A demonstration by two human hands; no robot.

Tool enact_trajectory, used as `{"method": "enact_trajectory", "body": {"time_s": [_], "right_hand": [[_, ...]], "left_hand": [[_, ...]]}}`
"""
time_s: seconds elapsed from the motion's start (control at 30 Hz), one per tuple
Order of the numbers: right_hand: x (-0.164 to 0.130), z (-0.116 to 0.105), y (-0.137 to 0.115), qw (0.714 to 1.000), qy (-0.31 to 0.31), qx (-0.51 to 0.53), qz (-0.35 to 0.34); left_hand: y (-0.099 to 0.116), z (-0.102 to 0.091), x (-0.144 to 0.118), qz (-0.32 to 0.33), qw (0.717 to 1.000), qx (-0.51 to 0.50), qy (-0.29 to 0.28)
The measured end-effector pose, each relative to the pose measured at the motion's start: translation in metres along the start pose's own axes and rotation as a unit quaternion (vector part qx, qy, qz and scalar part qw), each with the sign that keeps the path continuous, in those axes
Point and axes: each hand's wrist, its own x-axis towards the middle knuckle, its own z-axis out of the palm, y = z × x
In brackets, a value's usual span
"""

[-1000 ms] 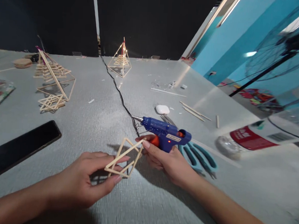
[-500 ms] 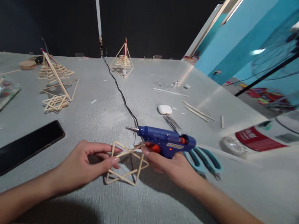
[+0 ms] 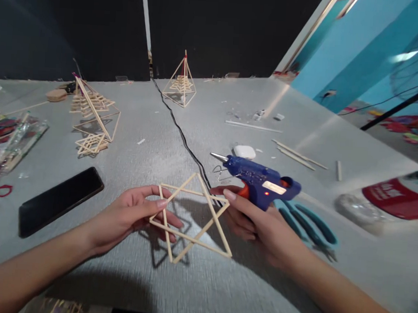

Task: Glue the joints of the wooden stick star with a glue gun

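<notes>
A star-shaped frame of thin wooden sticks (image 3: 194, 241) is held tilted just over the table. My left hand (image 3: 138, 213) pinches its left side, thumb in front and fingers behind. In my right hand (image 3: 257, 225) is a blue glue gun (image 3: 255, 176), its metal nozzle pointing left and a small red light lit on its body. The gun's handle is hidden by the palm. The right thumb and forefinger also meet the star's upper right point, near the orange trigger.
A phone (image 3: 61, 201) lies left. Farther back are stick pyramids (image 3: 185, 86) and small stacked stars (image 3: 91, 144). Right are teal-handled pliers (image 3: 309, 226), a white earbud case (image 3: 244, 152), loose sticks (image 3: 296, 154) and a red-labelled bottle (image 3: 387, 198). A black cable (image 3: 182, 133) crosses the table.
The star has turned its flat face toward me and shifted right. The glue gun has moved right and slightly up, its nozzle now angled upward. The whole view has shifted a little too.
</notes>
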Motion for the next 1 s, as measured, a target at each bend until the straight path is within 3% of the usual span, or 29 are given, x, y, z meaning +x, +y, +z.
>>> {"method": "enact_trajectory", "body": {"time_s": [0.17,0.63,1.0], "right_hand": [[-0.0018,0.0012,0.0018,0.999,-0.034,-0.015,-0.007],[0.0016,-0.0019,0.0036,0.998,-0.05,-0.007,-0.032],[0.0005,-0.0018,0.0047,0.999,-0.031,-0.008,-0.011]], "left_hand": [[0.0007,0.002,-0.0006,-0.017,1.0,-0.01,0.002],[-0.0011,0.0012,-0.0032,-0.03,0.999,-0.034,0.0],[-0.0019,0.0014,-0.0001,-0.024,1.0,-0.01,0.0]]}}
